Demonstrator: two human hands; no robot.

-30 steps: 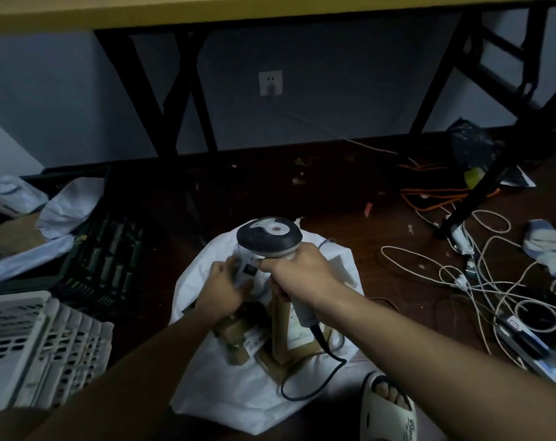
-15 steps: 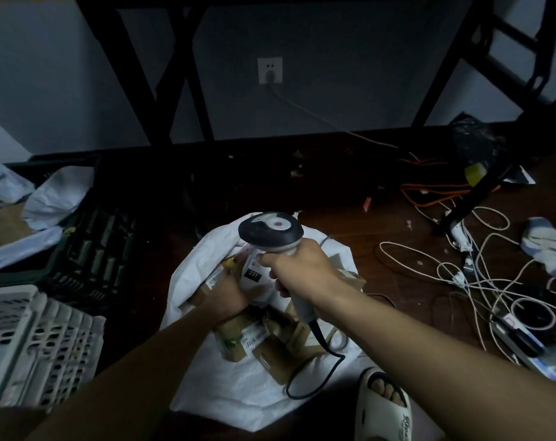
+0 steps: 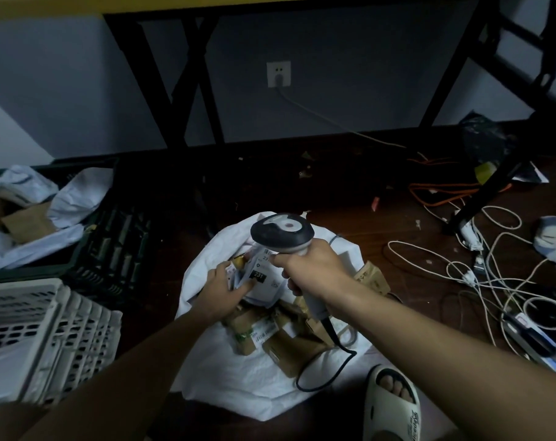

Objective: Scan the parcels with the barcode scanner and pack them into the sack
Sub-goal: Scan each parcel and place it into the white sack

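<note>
A white woven sack [image 3: 238, 374] lies open on the floor in front of me, with several brown cardboard parcels [image 3: 254, 332] inside its mouth. My right hand [image 3: 311, 268] grips the handle of a grey and black barcode scanner [image 3: 281, 232], its head pointing down over the sack. My left hand [image 3: 222, 291] holds a white labelled parcel [image 3: 264, 278] just under the scanner head, above the sack's opening. The scanner's black cable [image 3: 331, 367] loops down over the sack.
A dark green crate [image 3: 111, 249] with white bags and a brown parcel stands at the left. A white plastic basket [image 3: 41, 338] lies at the lower left. Tangled white cables [image 3: 480, 275] and a power strip cover the floor at the right. My sandalled foot [image 3: 394, 405] is beside the sack.
My left hand has lifted the white labelled parcel up under the scanner head, and its label now faces up. The scanner has stayed nearly in place.
</note>
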